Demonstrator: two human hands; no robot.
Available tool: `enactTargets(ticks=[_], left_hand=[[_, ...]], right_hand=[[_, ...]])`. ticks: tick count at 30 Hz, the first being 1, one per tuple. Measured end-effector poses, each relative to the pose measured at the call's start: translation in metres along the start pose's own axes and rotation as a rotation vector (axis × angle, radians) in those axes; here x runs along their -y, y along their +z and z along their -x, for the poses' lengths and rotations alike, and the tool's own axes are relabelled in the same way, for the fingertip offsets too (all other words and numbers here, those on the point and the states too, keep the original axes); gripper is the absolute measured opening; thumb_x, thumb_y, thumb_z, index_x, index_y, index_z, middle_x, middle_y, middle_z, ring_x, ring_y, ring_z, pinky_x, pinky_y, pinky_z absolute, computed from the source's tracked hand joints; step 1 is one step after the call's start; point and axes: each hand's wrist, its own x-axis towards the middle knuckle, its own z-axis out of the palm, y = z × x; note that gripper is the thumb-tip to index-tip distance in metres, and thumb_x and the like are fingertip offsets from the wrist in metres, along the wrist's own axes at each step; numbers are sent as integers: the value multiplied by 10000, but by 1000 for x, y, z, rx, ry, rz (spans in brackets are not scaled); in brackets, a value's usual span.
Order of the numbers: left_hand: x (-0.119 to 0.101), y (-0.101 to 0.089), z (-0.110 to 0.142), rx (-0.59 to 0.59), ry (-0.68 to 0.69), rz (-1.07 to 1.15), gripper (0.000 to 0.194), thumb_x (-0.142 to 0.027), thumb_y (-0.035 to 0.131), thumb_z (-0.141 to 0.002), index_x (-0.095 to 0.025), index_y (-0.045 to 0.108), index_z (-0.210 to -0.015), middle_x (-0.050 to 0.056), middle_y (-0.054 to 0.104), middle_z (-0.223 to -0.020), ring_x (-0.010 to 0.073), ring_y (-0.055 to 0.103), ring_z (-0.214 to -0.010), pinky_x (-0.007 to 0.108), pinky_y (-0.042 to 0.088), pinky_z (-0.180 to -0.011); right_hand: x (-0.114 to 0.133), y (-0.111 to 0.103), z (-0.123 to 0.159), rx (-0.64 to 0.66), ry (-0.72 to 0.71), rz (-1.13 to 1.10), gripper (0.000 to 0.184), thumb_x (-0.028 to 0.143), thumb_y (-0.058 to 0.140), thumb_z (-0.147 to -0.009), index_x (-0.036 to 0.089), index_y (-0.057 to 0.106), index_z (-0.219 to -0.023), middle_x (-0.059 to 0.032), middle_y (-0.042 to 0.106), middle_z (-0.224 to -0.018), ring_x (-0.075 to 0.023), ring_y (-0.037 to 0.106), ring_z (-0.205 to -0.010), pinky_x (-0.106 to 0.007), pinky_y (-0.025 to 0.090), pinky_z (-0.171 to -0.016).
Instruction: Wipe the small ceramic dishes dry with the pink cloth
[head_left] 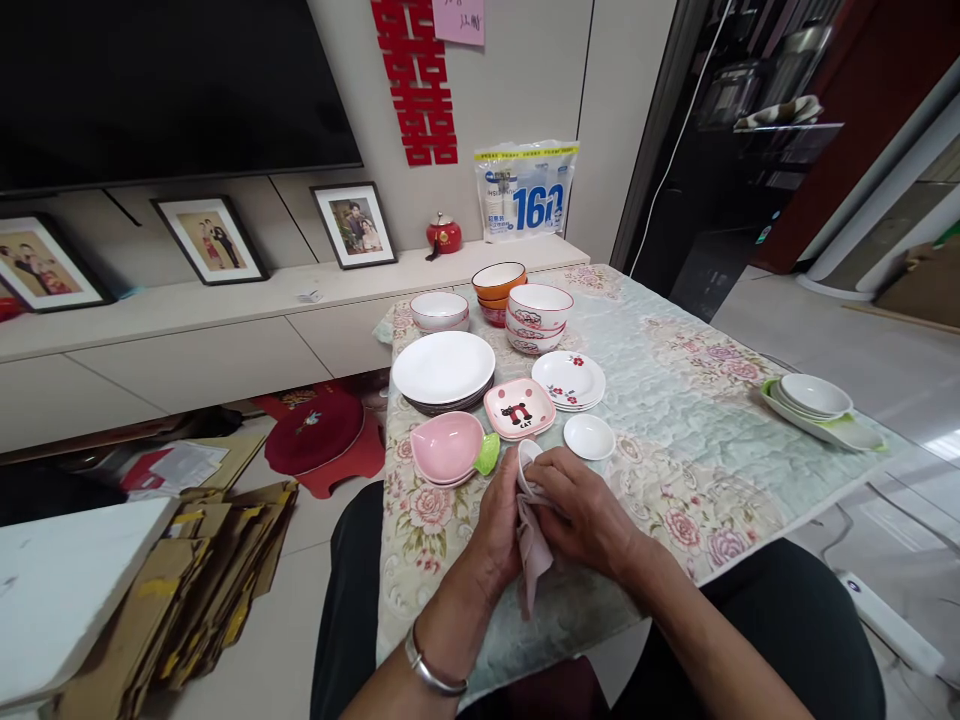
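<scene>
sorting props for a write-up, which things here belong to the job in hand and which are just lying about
Job in hand:
small white dish, in the left hand
pinkish cloth, in the right hand
probably the stacked bowls and plates too

Lying about:
framed photos
red pot
flattened cardboard
red stool

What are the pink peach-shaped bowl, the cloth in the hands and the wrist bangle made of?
The peach-shaped bowl looks like glazed ceramic: its smooth surface shines. The cloth seems a soft, matt textile, since it folds and droops; the fibre can't be told. The bangle appears polished metal, by its silvery gleam.
</scene>
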Motion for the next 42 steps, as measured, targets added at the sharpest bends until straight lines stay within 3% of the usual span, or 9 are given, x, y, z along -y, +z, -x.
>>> enactTargets(ticks=[4,8,14,20,26,30,33,36,42], left_hand=[[1,-1,-3,31,-84,28,331,-460,707,-805,-148,709,-919,49,740,-899,217,659,-901,329,492,-874],[0,-2,0,24,-166,-46,373,-513,724,-775,-155,706,-877,46,721,-830,233,660,-877,354,500,-860],[-4,-4,4,57,156,-322,388,-417,779,-770,-205,714,-1088,61,696,-1168,237,575,-1176,304,422,-1006],[2,-6,-8,-21,-158,89,389,-456,737,-780,-149,704,-1016,43,716,-865,211,659,-871,325,504,-840],[1,-5,-10,41,-280,184,371,-470,669,-839,-118,708,-948,63,724,-830,204,669,-813,311,519,-790],[-2,-3,-6,95,-274,145,443,-567,709,-783,-138,698,-891,53,716,-791,231,683,-833,329,530,-790],[-3,-1,-2,56,-263,117,429,-557,761,-736,-143,679,-814,46,708,-751,218,685,-792,307,531,-745],[-3,2,1,84,-262,109,429,-550,747,-752,-146,697,-888,49,712,-757,226,692,-817,303,532,-750],[-2,8,7,130,-48,-38,374,-550,720,-771,-178,688,-793,75,697,-791,276,669,-941,368,512,-876]], right_hand=[[1,-5,0,98,-29,155,347,3,469,-767,191,602,-1026,-85,592,-986,-229,540,-913,-361,470,-796],[-5,-11,2,42,13,0,373,9,495,-685,195,603,-991,-58,600,-957,-218,553,-905,-338,462,-782],[-9,-11,1,-63,139,-320,343,64,534,-741,210,607,-1042,-31,634,-971,-200,593,-899,-328,480,-808],[-11,-12,1,96,-6,-106,408,-46,500,-695,207,615,-994,-56,597,-1003,-211,551,-947,-335,466,-809],[-1,-30,-1,263,9,-81,328,2,522,-852,221,637,-1067,-54,608,-1034,-202,558,-984,-336,486,-842],[0,-16,-2,78,-35,-97,293,62,501,-925,208,589,-1163,-84,626,-1130,-210,573,-1061,-358,508,-918],[-1,3,-3,-96,-61,66,260,69,477,-935,171,591,-1146,-119,630,-1104,-231,579,-1037,-376,523,-898],[0,11,-4,-117,27,242,213,80,465,-939,148,628,-1057,-136,609,-1024,-244,581,-972,-372,529,-826],[14,-5,-7,82,300,297,155,25,519,-834,155,599,-806,-83,589,-852,-206,563,-757,-331,484,-686]])
